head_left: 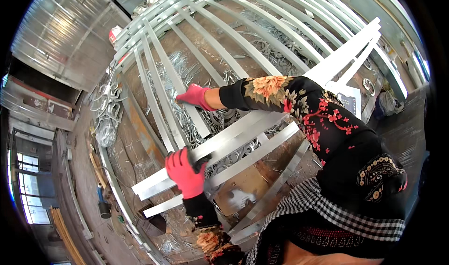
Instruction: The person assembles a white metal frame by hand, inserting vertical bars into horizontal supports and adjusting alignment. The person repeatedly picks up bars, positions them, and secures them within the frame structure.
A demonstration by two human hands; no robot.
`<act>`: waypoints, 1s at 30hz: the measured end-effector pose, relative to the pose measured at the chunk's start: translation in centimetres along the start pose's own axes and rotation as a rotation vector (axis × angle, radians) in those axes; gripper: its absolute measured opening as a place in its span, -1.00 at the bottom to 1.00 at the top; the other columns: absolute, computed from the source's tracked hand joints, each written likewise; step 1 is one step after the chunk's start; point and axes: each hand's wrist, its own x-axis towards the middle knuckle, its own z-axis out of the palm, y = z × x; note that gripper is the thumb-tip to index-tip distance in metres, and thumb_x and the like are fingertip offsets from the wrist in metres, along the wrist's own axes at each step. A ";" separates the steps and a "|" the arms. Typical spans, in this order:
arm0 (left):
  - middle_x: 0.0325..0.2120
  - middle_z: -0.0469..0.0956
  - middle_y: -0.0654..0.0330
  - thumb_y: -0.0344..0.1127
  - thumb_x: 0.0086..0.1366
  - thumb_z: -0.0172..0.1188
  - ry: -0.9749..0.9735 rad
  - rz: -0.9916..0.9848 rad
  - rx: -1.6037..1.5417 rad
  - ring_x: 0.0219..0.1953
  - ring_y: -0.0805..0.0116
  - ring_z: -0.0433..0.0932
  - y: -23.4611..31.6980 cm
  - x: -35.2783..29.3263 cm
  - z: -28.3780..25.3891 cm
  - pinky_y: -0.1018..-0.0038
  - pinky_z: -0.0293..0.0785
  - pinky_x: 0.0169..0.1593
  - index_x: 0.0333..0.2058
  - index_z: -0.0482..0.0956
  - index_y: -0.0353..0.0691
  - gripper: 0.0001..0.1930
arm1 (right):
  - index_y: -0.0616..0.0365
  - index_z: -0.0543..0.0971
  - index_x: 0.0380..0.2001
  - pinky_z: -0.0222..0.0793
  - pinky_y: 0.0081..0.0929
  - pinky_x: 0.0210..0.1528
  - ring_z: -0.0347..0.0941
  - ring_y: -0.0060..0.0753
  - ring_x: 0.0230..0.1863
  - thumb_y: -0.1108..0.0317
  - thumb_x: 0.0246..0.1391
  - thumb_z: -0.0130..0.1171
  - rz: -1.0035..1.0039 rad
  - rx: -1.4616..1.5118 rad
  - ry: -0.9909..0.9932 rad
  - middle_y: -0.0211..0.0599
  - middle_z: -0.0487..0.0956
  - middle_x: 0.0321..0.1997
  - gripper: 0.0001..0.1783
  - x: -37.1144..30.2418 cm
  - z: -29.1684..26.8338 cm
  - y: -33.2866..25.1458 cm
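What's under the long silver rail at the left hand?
Curved metal pieces show in the gap beside the rail, toward the person. What lies directly beneath it, or behind the left hand, is covered.

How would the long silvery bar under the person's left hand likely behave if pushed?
The bar is probably stiff: it extends well beyond the left hand on both sides with no obvious sag. Its smooth, shiny face suggests it could be somewhat slippery. Being flat-faced, it would likely slide rather than roll.
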 end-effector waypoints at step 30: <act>-0.17 0.46 0.08 0.03 -0.17 0.32 -0.038 0.028 -0.050 -0.07 0.01 0.38 -1.8 0.7 2.1 0.06 0.16 0.14 -0.03 0.46 -0.18 -0.32 | 0.45 0.52 -0.22 0.40 -0.32 -0.20 0.53 -0.15 -0.30 -0.30 -0.26 0.18 0.083 -0.195 -0.003 -0.02 0.57 -0.29 -0.12 0.4 -1.7 2.2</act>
